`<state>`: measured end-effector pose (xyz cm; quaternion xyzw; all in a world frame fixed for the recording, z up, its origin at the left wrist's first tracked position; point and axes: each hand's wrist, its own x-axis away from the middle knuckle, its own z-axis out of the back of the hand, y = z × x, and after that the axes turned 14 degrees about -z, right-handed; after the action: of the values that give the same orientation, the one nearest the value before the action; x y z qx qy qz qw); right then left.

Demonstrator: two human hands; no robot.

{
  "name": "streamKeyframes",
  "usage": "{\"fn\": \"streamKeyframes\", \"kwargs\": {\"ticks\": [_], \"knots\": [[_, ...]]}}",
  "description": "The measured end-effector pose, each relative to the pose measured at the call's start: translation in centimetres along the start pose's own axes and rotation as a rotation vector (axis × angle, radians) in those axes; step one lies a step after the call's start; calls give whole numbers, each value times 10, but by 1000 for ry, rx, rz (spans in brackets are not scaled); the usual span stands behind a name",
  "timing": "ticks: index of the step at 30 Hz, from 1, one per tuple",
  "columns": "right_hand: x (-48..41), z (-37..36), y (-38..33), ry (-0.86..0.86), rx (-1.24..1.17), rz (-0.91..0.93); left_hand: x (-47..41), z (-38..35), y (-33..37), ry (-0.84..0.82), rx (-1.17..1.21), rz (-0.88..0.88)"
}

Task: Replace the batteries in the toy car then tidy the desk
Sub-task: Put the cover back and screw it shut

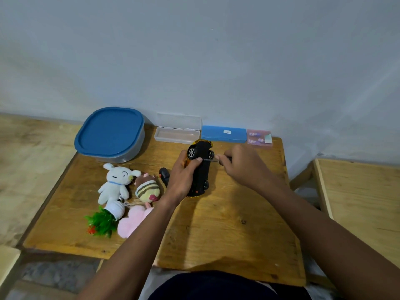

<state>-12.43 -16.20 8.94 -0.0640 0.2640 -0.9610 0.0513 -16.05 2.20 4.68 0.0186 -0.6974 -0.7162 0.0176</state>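
Left grip (184, 176): car (203, 176) (right grip (244, 167): screwdriver (211, 160)).

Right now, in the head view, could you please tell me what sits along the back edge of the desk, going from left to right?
Blue-lidded container → open clear case → blue case → pink packet.

One toy car (202, 172), three plushies (115, 182) (147, 189) (133, 220), two pencil cases (177, 132) (224, 133).

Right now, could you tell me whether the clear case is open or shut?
Open: the clear case has its lid raised behind the tray.
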Motion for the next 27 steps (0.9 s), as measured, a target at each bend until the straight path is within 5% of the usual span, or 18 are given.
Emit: {"fn": "streamKeyframes", "kwargs": {"ticks": [5,10,13,18,21,27], "knots": [[2,-8,16,-113,-183,-140,-4,-5,-10,-54,75,124],[18,-43,37,-151,-489,-346,-4,-7,-24,-43,536,438],[24,-62,48,-148,-658,-436,-3,-6,-32,-66,576,505],[20,-80,64,-199,-747,-577,-14,-16,-38,-132,305,488],[18,-86,73,-226,-774,-657,-22,-33,-40,-27,74,458],[22,-99,86,-155,-825,-826,-30,-62,-62,-51,-658,206]]}}
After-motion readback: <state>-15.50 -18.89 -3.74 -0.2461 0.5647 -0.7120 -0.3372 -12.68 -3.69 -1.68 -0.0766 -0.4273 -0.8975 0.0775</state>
